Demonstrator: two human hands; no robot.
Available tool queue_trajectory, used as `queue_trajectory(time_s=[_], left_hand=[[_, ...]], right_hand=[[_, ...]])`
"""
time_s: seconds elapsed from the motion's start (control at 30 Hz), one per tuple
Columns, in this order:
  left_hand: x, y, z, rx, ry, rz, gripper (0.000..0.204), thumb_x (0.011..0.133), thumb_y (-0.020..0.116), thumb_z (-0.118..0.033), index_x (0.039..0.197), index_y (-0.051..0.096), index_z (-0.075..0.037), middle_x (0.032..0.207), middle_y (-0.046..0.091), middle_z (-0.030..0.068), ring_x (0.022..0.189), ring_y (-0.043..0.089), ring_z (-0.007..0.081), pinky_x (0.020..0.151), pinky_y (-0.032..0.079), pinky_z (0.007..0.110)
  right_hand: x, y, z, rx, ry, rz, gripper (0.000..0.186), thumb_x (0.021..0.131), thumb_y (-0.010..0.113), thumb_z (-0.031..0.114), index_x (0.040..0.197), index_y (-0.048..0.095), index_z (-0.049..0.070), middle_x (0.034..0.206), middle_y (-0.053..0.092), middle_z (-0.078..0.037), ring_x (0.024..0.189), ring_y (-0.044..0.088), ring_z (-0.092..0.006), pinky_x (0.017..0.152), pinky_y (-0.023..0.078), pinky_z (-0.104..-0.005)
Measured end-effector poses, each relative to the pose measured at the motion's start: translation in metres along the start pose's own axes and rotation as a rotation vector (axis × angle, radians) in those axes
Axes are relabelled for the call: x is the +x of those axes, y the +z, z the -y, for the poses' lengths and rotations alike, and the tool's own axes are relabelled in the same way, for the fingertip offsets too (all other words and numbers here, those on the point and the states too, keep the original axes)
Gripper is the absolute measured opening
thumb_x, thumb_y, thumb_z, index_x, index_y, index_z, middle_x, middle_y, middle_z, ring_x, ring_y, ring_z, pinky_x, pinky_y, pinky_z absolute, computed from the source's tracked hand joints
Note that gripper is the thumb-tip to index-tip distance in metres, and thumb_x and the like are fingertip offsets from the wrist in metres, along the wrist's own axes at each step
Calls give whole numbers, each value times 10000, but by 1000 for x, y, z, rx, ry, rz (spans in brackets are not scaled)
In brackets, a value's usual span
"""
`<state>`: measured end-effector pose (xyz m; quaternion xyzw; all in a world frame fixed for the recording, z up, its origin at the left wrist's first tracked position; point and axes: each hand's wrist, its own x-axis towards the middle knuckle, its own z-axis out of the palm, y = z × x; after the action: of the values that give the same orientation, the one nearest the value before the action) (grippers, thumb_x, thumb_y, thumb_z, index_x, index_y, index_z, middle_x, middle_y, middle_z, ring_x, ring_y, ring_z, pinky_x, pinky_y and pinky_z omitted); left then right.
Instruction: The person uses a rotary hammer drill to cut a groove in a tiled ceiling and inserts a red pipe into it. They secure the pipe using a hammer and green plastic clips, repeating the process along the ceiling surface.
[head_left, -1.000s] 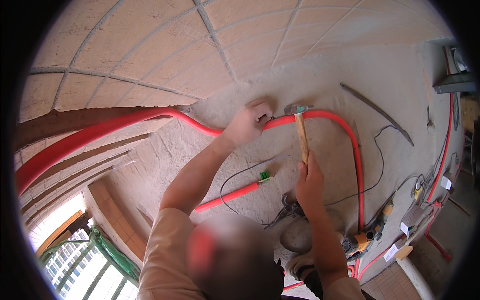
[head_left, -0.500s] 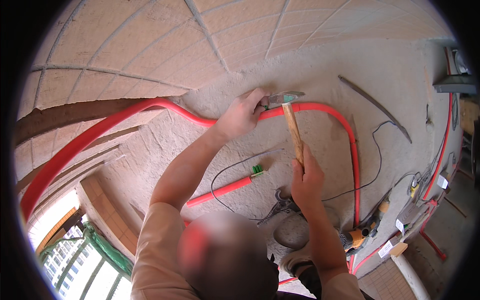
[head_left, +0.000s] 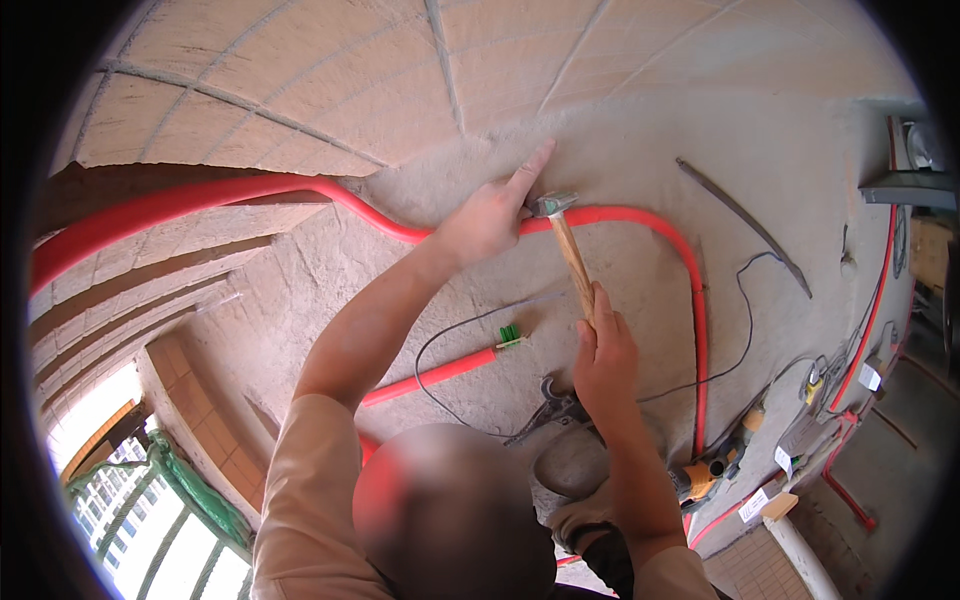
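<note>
A hammer point(head_left: 573, 252) with a pale wooden handle and a greenish metal head is held by the right grip point(head_left: 608, 365), closed around the handle. The head is placed at a bent red pipe point(head_left: 690, 260), just beside the left grip point(head_left: 487, 222). Unlike in the earlier frame, the left index finger is now stretched out toward the tiles point(head_left: 520, 60). Part of the pipe is covered by the left grip; whether anything is pinched there cannot be told.
</note>
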<state>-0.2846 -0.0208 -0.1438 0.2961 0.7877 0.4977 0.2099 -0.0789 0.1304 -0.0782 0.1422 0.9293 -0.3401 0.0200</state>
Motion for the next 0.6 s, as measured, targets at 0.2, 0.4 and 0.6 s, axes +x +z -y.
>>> queue_trajectory(time_s=[0.2,0.4,0.6], left_hand=[[-5,5,6,-251,-52,-132,888,774,495,193,1579,261,-99,999,551,102,812,562,213,801,504,317],[-3,9,16,-239,-66,-150,875,702,430,196,1529,278,-44,1137,466,106,931,507,217,860,467,301],[-12,7,2,-168,-83,-172,880,684,414,175,1526,246,-18,1240,434,163,1033,496,279,937,459,346]], right_hand=[[3,-19,26,38,-125,-151,544,963,572,54,1492,443,36,980,606,-220,832,623,-405,697,504,-451],[1,-5,11,-125,16,76,565,971,567,54,1512,405,19,985,601,-214,825,621,-399,695,505,-458],[4,-17,20,-14,-195,-167,599,970,576,58,1534,377,48,995,605,-212,839,642,-410,694,518,-482]])
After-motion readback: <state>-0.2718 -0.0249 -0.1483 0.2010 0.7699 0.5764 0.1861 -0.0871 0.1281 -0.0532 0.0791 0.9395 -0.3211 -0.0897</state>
